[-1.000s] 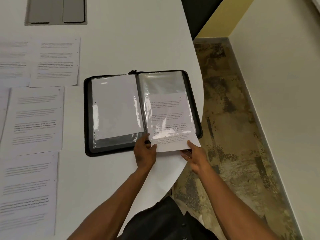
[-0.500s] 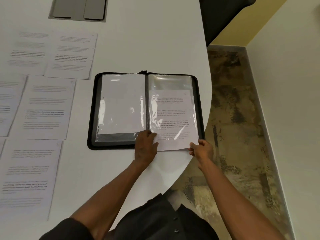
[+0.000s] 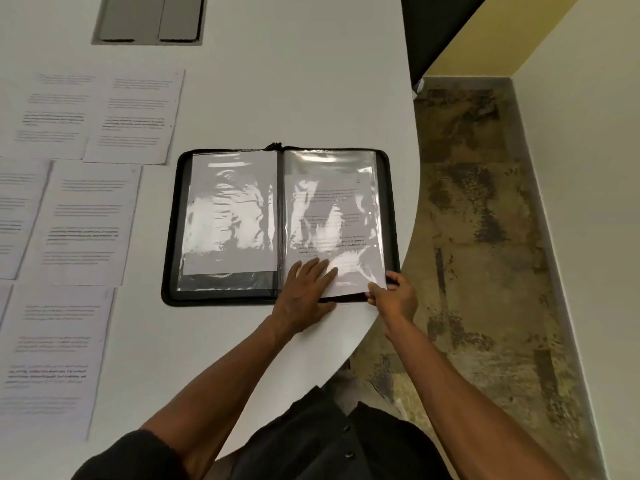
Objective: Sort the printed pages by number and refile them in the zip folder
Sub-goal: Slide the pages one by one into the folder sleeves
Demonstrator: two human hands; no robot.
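Zip folder point(image 3: 171, 237) lay open flat near the table's point(image 3: 294, 81) curved right edge, spine running away from the person.

Left clear sleeve point(image 3: 230, 216) held 1 sheet; right sleeve point(image 3: 332, 209) held a printed page point(image 3: 346, 271), long axis parallel to the spine, near edge protruding slightly. Left hand point(image 3: 304, 296) lay flat, fingers straight and spread, pressing the sleeve's lower corner. Right hand point(image 3: 396, 296) pinched the page's near right corner. Loose printed pages point(image 3: 86, 223) lay in rows to the left.
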